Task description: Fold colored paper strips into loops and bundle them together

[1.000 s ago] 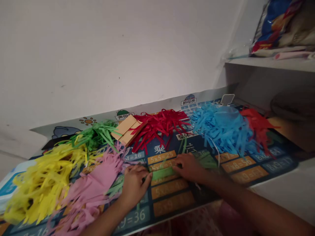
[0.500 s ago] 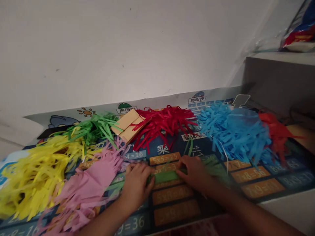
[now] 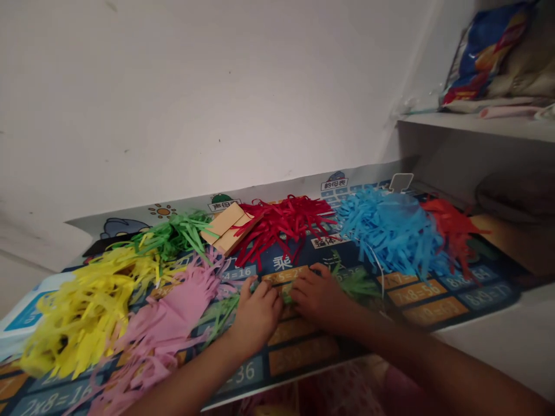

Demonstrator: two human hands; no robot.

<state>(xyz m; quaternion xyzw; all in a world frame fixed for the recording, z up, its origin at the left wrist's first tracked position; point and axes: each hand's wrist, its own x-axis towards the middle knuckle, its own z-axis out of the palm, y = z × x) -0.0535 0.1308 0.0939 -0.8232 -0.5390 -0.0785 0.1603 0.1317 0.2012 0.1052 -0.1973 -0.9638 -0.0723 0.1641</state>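
Gripping one green fringed paper (image 3: 359, 283) in left hand (image 3: 259, 312) and right hand (image 3: 319, 297); apart from shelf (image 3: 470, 122) bearing one opaque printed bag (image 3: 486, 49).

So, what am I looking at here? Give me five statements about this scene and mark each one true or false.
1. The left hand and right hand are close together above a printed multiplication chart. True.
2. Both hands are resting on the pink bunch. False: the pink bunch lies to their left; they are beside light green strips.
3. The crimson bunch lies between the tan folded piece and the blue bunch. True.
4. The yellow bunch is at the far right, past the blue one. False: the yellow bunch is on the left.
5. A shiny blue and red bag sits on the shelf at upper right. True.
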